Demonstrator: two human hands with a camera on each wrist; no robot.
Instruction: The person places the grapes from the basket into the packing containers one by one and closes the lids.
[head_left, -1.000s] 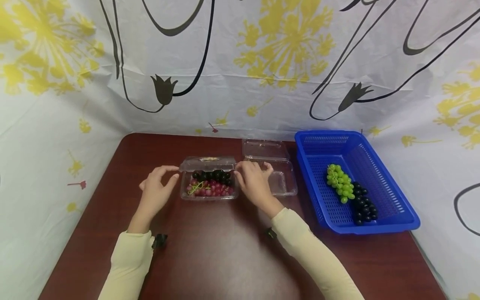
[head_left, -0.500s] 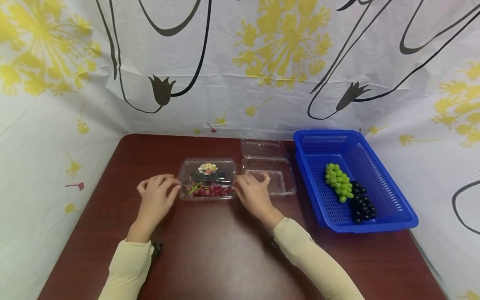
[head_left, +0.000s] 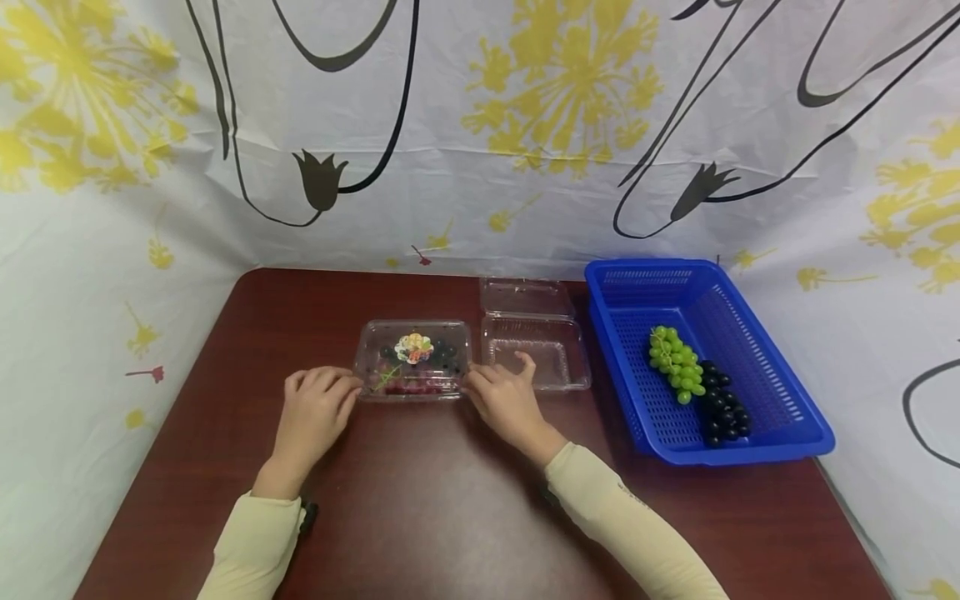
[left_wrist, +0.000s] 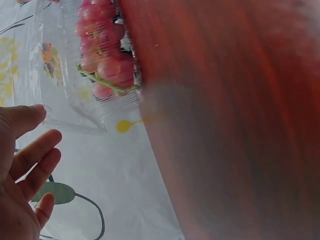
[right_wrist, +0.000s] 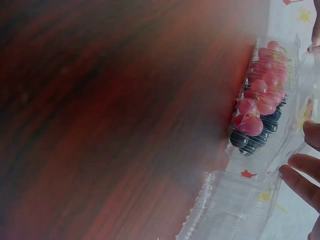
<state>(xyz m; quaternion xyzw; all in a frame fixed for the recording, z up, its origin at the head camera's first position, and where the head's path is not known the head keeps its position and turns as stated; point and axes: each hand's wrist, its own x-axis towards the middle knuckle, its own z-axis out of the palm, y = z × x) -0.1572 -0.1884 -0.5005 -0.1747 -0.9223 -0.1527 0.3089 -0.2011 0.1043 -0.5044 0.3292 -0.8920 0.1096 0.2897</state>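
So we've got a white backdrop with yellow flower prints behind a reddish-brown table. Sitting near its far edge, left of centre, is a clear plastic box with red grapes and dark grapes inside. Its stickered lid slants over the fruit; we can't tell whether its front edge meets the base.

Left hand: thumb tip touching the lid's corner, index just beside it with a narrow gap, other fingers loosely bent. Pinching or only touching? We can't tell. Right hand: thumb and fingers pinch the opposite corner, pinky raised.

Just right of that we see a second clear container, lid folded back, then a blue basket holding a green bunch touching a dark bunch.
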